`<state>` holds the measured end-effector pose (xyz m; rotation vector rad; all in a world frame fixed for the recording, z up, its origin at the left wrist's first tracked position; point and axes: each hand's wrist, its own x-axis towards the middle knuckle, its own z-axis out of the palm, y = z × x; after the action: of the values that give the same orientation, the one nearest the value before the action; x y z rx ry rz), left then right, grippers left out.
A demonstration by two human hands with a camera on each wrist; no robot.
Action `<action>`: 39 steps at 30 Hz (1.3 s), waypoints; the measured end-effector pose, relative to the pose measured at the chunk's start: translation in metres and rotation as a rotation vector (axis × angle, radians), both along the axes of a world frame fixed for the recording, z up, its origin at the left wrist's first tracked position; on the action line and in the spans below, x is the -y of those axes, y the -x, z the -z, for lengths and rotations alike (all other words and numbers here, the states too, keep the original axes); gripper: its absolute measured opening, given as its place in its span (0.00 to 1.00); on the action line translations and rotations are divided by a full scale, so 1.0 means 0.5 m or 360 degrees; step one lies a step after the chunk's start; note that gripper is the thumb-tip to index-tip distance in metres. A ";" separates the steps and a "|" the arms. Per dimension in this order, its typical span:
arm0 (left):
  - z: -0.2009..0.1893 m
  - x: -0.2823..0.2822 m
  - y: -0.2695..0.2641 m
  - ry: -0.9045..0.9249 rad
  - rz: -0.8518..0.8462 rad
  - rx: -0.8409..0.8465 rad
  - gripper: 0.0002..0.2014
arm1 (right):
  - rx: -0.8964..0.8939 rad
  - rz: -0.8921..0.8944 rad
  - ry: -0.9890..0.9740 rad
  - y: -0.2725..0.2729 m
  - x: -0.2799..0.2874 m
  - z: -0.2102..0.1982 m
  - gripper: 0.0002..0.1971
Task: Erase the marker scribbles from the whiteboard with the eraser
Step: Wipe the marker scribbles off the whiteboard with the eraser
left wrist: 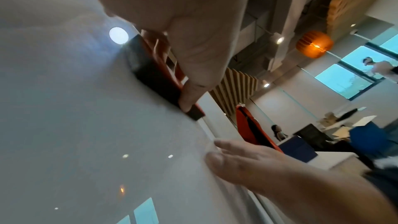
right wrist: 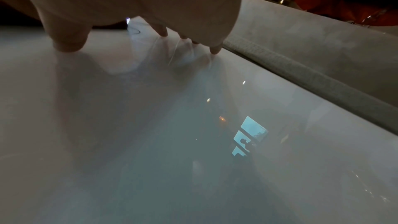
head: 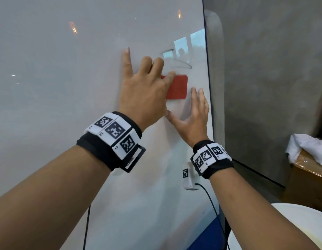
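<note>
- Two hands are showing against the whiteboard (head: 66, 87) in the head view, close to its right edge; the left hand (head: 145, 91) is gripping the red eraser (head: 177, 86), with fingers curled over its left end and the little finger stretched straight up along the board
- The eraser is lying flat on the whiteboard, and the marker scribbles (head: 176, 62) are sitting just above it as thin dark curved strokes
- The right hand (head: 192, 118) is resting with straight, relaxed fingers on the board just below and to the right of the eraser, holding nothing, its thumb reaching toward the left hand
- Both wrists are wearing black bands (head: 109, 152) with black-and-white coded squares, and a small white device (head: 188, 175) with a cable is sitting under the right wrist; a white cloth (head: 308, 148) is lying on a brown box at the far right
- In the left wrist view the left hand (left wrist: 193, 40) is pinching the eraser (left wrist: 150, 67), whose dark pad is pressing on the board under its red back; the right hand (left wrist: 247, 164) is lying flat nearby, fingers extended
- In the right wrist view the right hand (right wrist: 129, 6) is touching the glossy whiteboard (right wrist: 150, 142) with spread fingertips (right wrist: 215, 50), while a faint trace of a stroke is showing beyond them
</note>
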<state>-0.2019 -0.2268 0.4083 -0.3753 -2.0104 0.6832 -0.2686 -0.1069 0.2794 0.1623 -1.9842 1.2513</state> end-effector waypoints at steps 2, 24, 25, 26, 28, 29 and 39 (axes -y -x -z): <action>-0.025 0.000 0.004 -0.0173 0.0006 -0.0135 0.31 | 0.0025 -0.0030 0.0015 -0.002 -0.001 0.001 0.59; -0.022 -0.016 0.025 -0.0102 0.0034 -0.0124 0.27 | 0.0015 -0.0036 0.0036 -0.002 -0.006 -0.005 0.59; -0.031 -0.016 0.026 -0.0211 0.0009 -0.0202 0.29 | 0.0007 -0.0045 0.0055 0.000 -0.009 -0.006 0.58; -0.040 -0.016 0.026 -0.0305 -0.0014 -0.0265 0.31 | 0.0006 -0.0054 0.0074 0.003 -0.010 -0.007 0.58; -0.053 -0.017 0.029 -0.0400 -0.0042 -0.0320 0.34 | 0.0022 -0.0061 0.0082 0.006 -0.012 -0.008 0.57; -0.055 -0.016 0.031 -0.0409 -0.0055 -0.0336 0.34 | 0.0029 -0.0064 0.0081 0.006 -0.012 -0.008 0.56; -0.040 -0.044 0.047 -0.0147 -0.0031 -0.0258 0.29 | 0.0046 -0.0051 0.0070 -0.003 -0.013 -0.013 0.53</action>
<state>-0.2255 -0.2046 0.4282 -0.2379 -1.8863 0.6105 -0.2673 -0.1004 0.2861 0.1558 -1.9845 1.3235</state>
